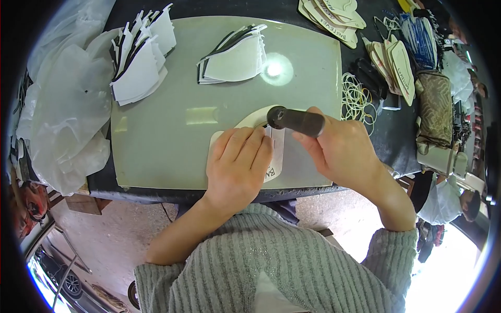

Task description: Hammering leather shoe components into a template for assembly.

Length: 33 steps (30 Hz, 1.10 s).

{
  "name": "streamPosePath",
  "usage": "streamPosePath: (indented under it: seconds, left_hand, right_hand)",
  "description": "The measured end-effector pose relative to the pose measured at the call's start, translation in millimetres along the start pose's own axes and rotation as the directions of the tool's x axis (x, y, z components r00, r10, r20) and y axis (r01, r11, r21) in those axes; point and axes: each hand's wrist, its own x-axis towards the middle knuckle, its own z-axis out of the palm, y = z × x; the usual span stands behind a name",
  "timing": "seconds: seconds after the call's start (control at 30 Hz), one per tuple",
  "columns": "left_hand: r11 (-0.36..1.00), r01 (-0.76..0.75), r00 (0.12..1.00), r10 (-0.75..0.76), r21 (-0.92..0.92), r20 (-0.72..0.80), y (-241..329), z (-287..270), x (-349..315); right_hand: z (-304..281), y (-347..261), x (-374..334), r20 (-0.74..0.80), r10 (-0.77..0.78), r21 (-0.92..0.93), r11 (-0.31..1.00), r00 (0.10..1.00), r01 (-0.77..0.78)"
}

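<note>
My left hand (237,161) lies palm down, its fingers outstretched and pressing on a cream, round-edged flat template (276,156) with dark handwriting. White material shows beside the fingertips, mostly covered by the hand. In my right hand (339,143) is a dark, thick, cylindrical tool (302,122); its round end sits right by the left fingertips, over the template's upper part. Whether that end touches the template I cannot tell. Under everything is a grey-green board (156,141). Farther up the board lie a stack of white, black-edged cut pieces (232,62) and a larger bundle of similar pieces (138,70).
Translucent plastic bags (68,115) heap along the left side. On the right are a tangle of pale cord (357,99), several cream templates (394,65), a dark case (369,77) and a patterned roll (434,107). More templates (334,18) lie at the back right.
</note>
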Motion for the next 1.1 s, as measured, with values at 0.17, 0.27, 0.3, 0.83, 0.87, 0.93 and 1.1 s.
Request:
streamPosePath:
  seconds: [0.17,0.27,0.3,0.83,0.87,0.93,1.1]
  left_hand:
    - [1.000,0.018,1.000,-0.018,-0.015,0.012,0.6,1.0,-0.9]
    - [0.998,0.036,0.999,-0.036,-0.049,-0.001,0.6,0.6,-2.8]
    - [0.996,0.038,0.999,-0.039,-0.077,-0.019,-0.7,1.6,-0.5]
    - [0.997,0.021,0.999,-0.024,0.075,0.041,-5.8,-5.1,-4.9]
    - [0.997,0.021,0.999,-0.024,0.072,0.045,-6.1,-5.6,-5.3]
    - [0.998,0.014,0.999,-0.017,0.065,0.046,-6.7,-5.6,-4.0]
    - [0.998,0.029,0.999,-0.032,0.061,0.043,-5.8,-5.0,-3.9]
  right_hand:
    - [4.7,0.6,3.9,0.081,0.001,-0.101,0.995,0.997,0.007]
    - [2.5,-3.2,1.3,0.035,0.002,-0.071,0.997,0.999,0.000]
    - [6.2,-2.2,0.7,0.053,0.006,-0.104,0.995,0.999,-0.001]
    - [-5.9,1.4,4.6,-0.019,0.010,0.022,1.000,1.000,-0.009]
    - [-2.4,0.4,5.4,-0.016,0.010,0.024,1.000,1.000,-0.009]
    - [4.3,-0.6,8.3,0.180,0.017,-0.087,0.996,0.983,-0.002]
    - [-2.6,0.3,6.9,0.009,-0.026,-0.004,1.000,1.000,0.026]
